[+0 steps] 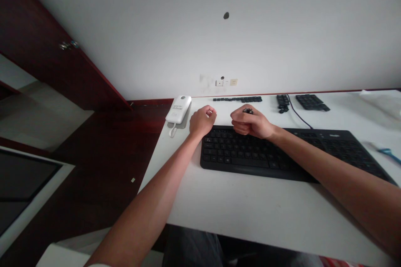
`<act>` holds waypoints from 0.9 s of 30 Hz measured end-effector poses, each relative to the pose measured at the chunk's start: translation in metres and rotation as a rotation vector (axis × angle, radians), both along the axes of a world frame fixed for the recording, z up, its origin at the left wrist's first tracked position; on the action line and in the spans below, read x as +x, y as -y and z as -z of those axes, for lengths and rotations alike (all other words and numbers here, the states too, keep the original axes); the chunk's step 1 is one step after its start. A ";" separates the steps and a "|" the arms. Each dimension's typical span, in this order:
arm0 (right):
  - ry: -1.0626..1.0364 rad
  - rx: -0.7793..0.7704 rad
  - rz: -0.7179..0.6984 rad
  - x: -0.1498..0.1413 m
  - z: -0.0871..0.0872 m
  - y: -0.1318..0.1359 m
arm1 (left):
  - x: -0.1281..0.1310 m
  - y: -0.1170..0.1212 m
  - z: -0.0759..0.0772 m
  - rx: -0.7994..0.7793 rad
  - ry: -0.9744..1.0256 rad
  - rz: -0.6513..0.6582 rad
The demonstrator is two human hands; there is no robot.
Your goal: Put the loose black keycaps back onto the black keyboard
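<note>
A black keyboard (pixel 247 150) lies on the white desk, its upper left rows showing lettered keys. My left hand (pixel 202 120) is at its upper left corner, fingers curled; whatever they may hold is hidden. Over the top rows my right hand (pixel 252 123) is closed in a fist around a small black object (pixel 247 111), which shows only at the top between thumb and forefinger. Behind the hands, loose black keycaps (pixel 238 99) are lined up in a row. More keycaps form a small group (pixel 282 102) and a larger block (pixel 311 102) farther right.
A white power bank (pixel 178 109) with a strap stands at the desk's left edge. The keyboard's cable (pixel 299 112) runs toward the wall. At the right are a blue-handled tool (pixel 388 152) and a whitish plastic bag (pixel 382 102). A dark red door (pixel 56 37) is at the left.
</note>
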State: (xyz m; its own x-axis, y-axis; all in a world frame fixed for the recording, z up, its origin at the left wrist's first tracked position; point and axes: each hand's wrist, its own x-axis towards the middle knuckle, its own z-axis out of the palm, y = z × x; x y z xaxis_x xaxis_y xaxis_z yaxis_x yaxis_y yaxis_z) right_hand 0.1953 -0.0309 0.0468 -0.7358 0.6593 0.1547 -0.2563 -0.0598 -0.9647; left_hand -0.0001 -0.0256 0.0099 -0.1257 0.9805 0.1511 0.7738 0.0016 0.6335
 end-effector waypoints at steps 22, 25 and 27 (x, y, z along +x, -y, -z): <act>-0.034 -0.035 -0.049 -0.002 0.005 -0.002 | -0.001 -0.002 0.003 0.010 0.015 0.010; -0.032 -0.036 -0.048 -0.002 0.005 -0.002 | -0.001 -0.002 0.002 0.006 0.011 0.006; -0.030 -0.035 -0.046 -0.002 0.006 -0.002 | -0.001 -0.002 0.002 0.002 0.010 0.004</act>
